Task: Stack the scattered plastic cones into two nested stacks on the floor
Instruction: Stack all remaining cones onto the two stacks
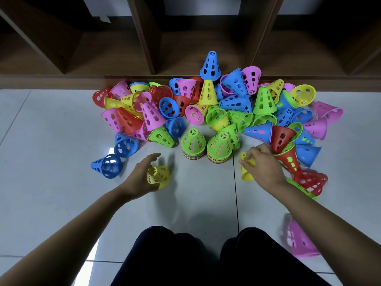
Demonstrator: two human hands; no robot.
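Flanking the stacks (193, 144), our left hand (142, 176) grips one yellow cone (159, 176) and our right hand (265, 165) a second cone (246, 174), apparently one for each stack.

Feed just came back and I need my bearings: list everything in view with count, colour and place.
nested stacks: two, green tops, side by side mid-floor
loose cones: dozens, pink, yellow, red, blue, green, heaped before the shelf
left yellow cone: one, held, left of the stacks
right yellow cone: one, held, right of the stacks
pink cone: one, blurred, beside right forearm
shelf: one, brown wood, behind the heap
left hand: grips its cone
right hand: pinches its cone
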